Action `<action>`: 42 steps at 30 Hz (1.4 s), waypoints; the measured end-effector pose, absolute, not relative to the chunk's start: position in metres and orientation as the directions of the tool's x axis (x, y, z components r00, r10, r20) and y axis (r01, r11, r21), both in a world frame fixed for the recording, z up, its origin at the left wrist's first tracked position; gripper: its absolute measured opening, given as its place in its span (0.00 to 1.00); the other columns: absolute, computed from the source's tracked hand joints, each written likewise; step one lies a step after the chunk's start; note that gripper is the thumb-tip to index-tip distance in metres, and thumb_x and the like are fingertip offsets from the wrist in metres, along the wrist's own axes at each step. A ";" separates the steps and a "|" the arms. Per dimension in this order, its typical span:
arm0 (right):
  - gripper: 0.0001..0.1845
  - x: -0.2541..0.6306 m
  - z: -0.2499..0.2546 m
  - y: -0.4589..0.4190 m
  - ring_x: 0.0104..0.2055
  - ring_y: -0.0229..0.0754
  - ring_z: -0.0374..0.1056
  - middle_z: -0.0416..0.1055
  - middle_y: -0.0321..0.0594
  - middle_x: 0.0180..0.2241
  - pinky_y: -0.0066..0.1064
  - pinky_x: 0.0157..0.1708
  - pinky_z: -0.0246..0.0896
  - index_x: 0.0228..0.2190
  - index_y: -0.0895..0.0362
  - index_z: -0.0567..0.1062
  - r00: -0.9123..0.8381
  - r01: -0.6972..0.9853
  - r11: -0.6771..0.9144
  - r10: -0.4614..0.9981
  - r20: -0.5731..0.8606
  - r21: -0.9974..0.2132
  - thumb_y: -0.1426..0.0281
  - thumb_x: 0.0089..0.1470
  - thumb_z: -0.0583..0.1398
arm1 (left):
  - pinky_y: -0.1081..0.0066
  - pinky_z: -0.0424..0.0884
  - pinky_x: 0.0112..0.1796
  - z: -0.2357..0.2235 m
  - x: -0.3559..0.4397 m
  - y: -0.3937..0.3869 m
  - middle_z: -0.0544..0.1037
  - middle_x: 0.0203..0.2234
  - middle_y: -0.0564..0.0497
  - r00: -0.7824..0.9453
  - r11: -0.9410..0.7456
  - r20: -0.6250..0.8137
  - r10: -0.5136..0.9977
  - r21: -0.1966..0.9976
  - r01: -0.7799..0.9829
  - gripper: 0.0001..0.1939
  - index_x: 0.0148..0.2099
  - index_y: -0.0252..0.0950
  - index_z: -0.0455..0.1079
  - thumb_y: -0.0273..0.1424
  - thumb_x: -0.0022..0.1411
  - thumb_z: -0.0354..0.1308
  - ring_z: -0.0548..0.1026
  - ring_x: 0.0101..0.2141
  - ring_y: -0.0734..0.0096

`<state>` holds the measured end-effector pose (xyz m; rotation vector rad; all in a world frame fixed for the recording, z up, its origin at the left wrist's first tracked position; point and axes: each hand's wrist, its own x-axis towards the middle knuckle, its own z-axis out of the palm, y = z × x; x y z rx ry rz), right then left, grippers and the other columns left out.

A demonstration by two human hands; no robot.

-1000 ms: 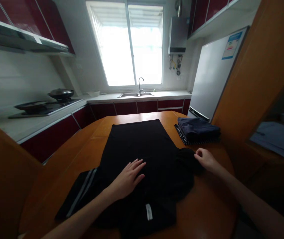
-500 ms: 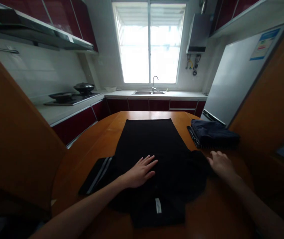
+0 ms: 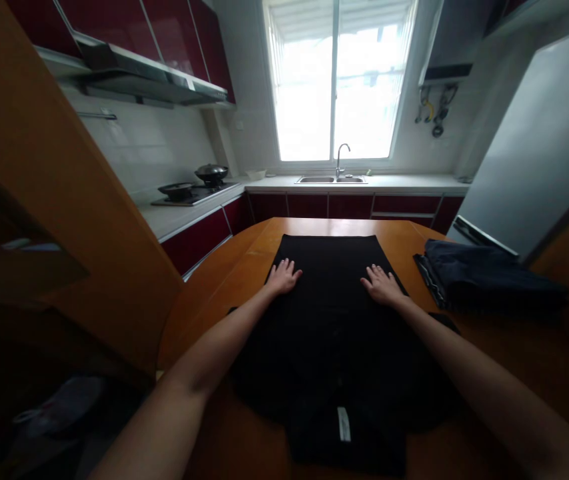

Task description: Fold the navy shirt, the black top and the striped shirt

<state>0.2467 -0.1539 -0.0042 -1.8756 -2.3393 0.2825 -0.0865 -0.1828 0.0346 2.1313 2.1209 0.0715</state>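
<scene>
A black short-sleeved shirt (image 3: 334,333) lies spread on the wooden table (image 3: 214,267), its hem toward the window and its collar nearest me. A white label (image 3: 344,424) shows at the collar. My left hand (image 3: 283,277) rests flat on the shirt's left edge below the hem, fingers spread. On the right edge, at about the same height, my right hand (image 3: 382,285) lies palm down with its fingers apart. Neither hand grips the cloth. The shirt's sleeves are partly hidden behind my forearms.
Folded dark clothes (image 3: 484,273) are stacked on the table's right side. Beyond the table are a counter with a sink (image 3: 332,179) and a stove (image 3: 194,195) carrying pans. A fridge (image 3: 529,140) stands to the right, and an orange wooden panel (image 3: 89,200) is at left.
Both hands have moved up the shirt toward its hem, the right one coming in from beside the right sleeve. The striped left sleeve no longer shows spread out. The view has shifted left.
</scene>
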 end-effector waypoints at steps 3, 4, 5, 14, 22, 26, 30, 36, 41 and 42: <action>0.38 0.257 -0.003 -0.125 0.73 0.55 0.35 0.41 0.58 0.71 0.54 0.68 0.32 0.68 0.69 0.51 -0.068 0.975 0.065 0.998 -0.007 -0.211 0.56 0.67 0.41 | 0.42 0.43 0.64 0.042 -0.104 -0.156 0.45 0.70 0.29 -0.055 0.061 -0.056 0.997 0.109 0.992 0.37 0.73 0.26 0.44 0.46 0.73 0.30 0.43 0.70 0.44; 0.37 0.251 -0.002 -0.120 0.73 0.56 0.35 0.41 0.59 0.71 0.54 0.68 0.32 0.68 0.70 0.51 -0.064 0.978 0.066 0.998 0.017 -0.200 0.57 0.67 0.41 | 0.42 0.41 0.64 0.042 -0.098 -0.147 0.44 0.70 0.29 -0.038 0.042 -0.044 0.998 0.106 0.993 0.37 0.73 0.25 0.44 0.46 0.73 0.30 0.42 0.70 0.44; 0.37 0.240 0.000 -0.116 0.73 0.56 0.35 0.41 0.59 0.71 0.54 0.68 0.32 0.68 0.70 0.52 -0.097 0.976 0.104 0.994 0.048 -0.190 0.58 0.67 0.42 | 0.45 0.39 0.65 0.040 -0.086 -0.140 0.43 0.71 0.31 0.002 0.001 -0.032 0.999 0.105 0.994 0.37 0.73 0.25 0.44 0.46 0.73 0.31 0.40 0.70 0.46; 0.35 0.184 -0.008 -0.062 0.73 0.48 0.37 0.42 0.49 0.71 0.51 0.68 0.33 0.68 0.60 0.54 -0.463 0.858 0.464 0.884 0.058 -0.219 0.55 0.67 0.44 | 0.51 0.41 0.66 0.007 -0.050 -0.072 0.44 0.72 0.44 0.268 -0.265 -0.013 0.963 0.111 0.958 0.36 0.74 0.39 0.47 0.51 0.72 0.32 0.42 0.71 0.55; 0.35 0.273 -0.005 0.013 0.72 0.57 0.41 0.45 0.64 0.69 0.57 0.67 0.30 0.66 0.72 0.56 -0.177 0.959 0.193 0.980 0.089 -0.209 0.58 0.69 0.45 | 0.42 0.33 0.64 0.014 -0.144 -0.029 0.42 0.72 0.37 -0.001 0.003 -0.032 0.999 0.073 0.997 0.38 0.73 0.30 0.45 0.50 0.72 0.32 0.41 0.70 0.52; 0.34 0.234 -0.001 0.014 0.72 0.59 0.36 0.42 0.66 0.69 0.59 0.66 0.26 0.66 0.76 0.53 -0.179 0.959 0.210 0.970 0.164 -0.191 0.63 0.68 0.44 | 0.45 0.35 0.65 0.014 -0.087 -0.022 0.42 0.72 0.37 0.145 -0.147 0.035 0.989 0.068 0.987 0.35 0.73 0.28 0.46 0.45 0.73 0.33 0.40 0.71 0.55; 0.32 0.177 -0.006 0.009 0.73 0.48 0.37 0.44 0.51 0.71 0.51 0.69 0.30 0.67 0.64 0.55 -0.432 0.875 0.450 0.893 0.131 -0.182 0.63 0.68 0.45 | 0.49 0.42 0.66 0.005 -0.017 -0.014 0.44 0.72 0.43 0.392 -0.391 0.020 0.920 0.113 0.913 0.33 0.74 0.30 0.45 0.42 0.74 0.32 0.42 0.71 0.57; 0.35 0.216 -0.008 0.036 0.73 0.50 0.37 0.41 0.53 0.71 0.52 0.67 0.32 0.68 0.63 0.53 -0.294 0.932 0.295 0.955 0.035 -0.210 0.56 0.69 0.44 | 0.44 0.41 0.65 0.006 -0.065 0.014 0.44 0.72 0.48 0.267 -0.264 -0.012 0.964 0.122 0.957 0.34 0.74 0.42 0.46 0.50 0.73 0.33 0.42 0.70 0.50; 0.35 0.264 0.003 0.046 0.72 0.57 0.36 0.40 0.67 0.69 0.59 0.65 0.30 0.67 0.75 0.50 -0.148 0.968 0.156 0.987 0.054 -0.199 0.61 0.71 0.43 | 0.46 0.42 0.65 0.019 -0.138 0.017 0.45 0.72 0.39 0.005 -0.005 -0.001 1.000 0.061 0.998 0.35 0.74 0.31 0.45 0.47 0.74 0.32 0.43 0.70 0.51; 0.34 0.260 0.005 0.041 0.73 0.57 0.35 0.39 0.67 0.70 0.58 0.65 0.29 0.67 0.75 0.50 -0.147 0.968 0.158 0.987 0.071 -0.195 0.62 0.70 0.44 | 0.46 0.41 0.65 0.022 -0.137 0.011 0.45 0.72 0.38 0.033 -0.034 0.024 0.999 0.042 0.999 0.35 0.73 0.30 0.46 0.46 0.74 0.33 0.43 0.70 0.51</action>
